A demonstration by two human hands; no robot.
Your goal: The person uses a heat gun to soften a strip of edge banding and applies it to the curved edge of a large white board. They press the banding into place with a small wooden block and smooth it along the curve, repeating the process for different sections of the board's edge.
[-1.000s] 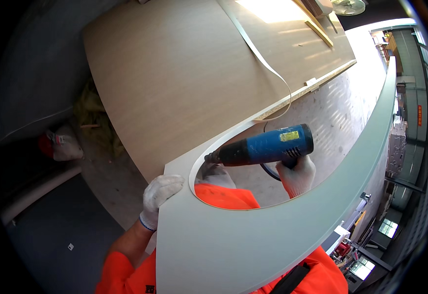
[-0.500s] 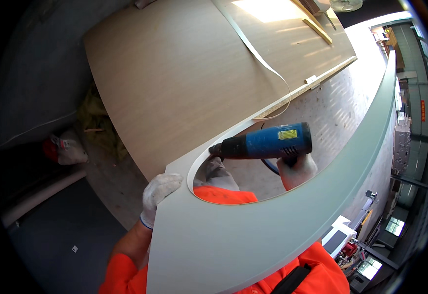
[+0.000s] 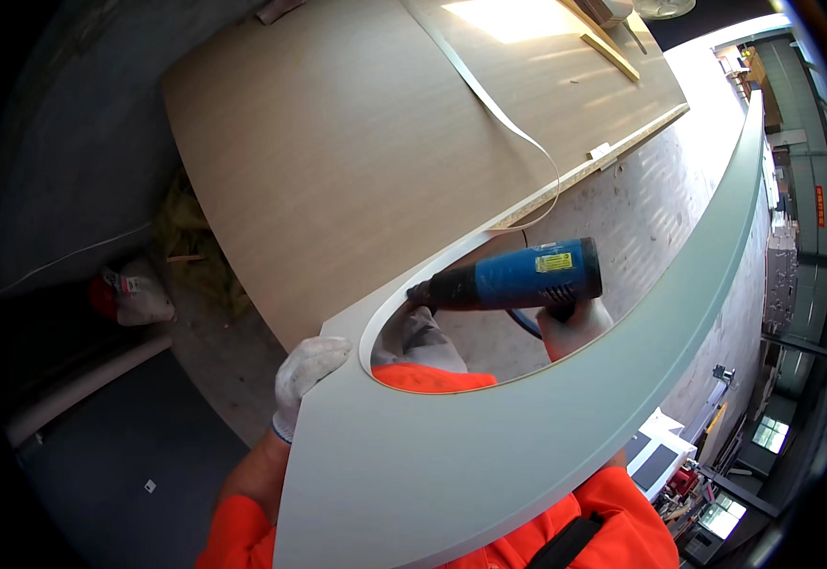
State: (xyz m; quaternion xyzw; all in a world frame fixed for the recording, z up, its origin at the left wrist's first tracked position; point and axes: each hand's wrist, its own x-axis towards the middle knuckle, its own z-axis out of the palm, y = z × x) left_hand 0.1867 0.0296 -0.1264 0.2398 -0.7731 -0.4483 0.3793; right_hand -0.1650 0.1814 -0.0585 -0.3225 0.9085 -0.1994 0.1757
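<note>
A pale grey-green curved panel with a rounded cut-out lies across in front of me. White edge banding lines the inner curve of the cut-out, and a long loose strip of it trails over the board behind. My left hand, in a white knitted glove, grips the panel's left edge beside the cut-out. Gloved too, my right hand is closed round the handle of a blue and black heat gun, partly hidden behind the panel. The gun's nozzle points left, close to the banding at the curve.
A large wood-coloured board spreads out beyond the panel, with a yellowish wooden strip at its far right. A dark sheet lies at lower left, near a white and red bag. Workshop equipment stands at right.
My view has shifted slightly. Both hands keep their grips, and the heat gun's nozzle stays at nearly the same spot on the inner curve.
</note>
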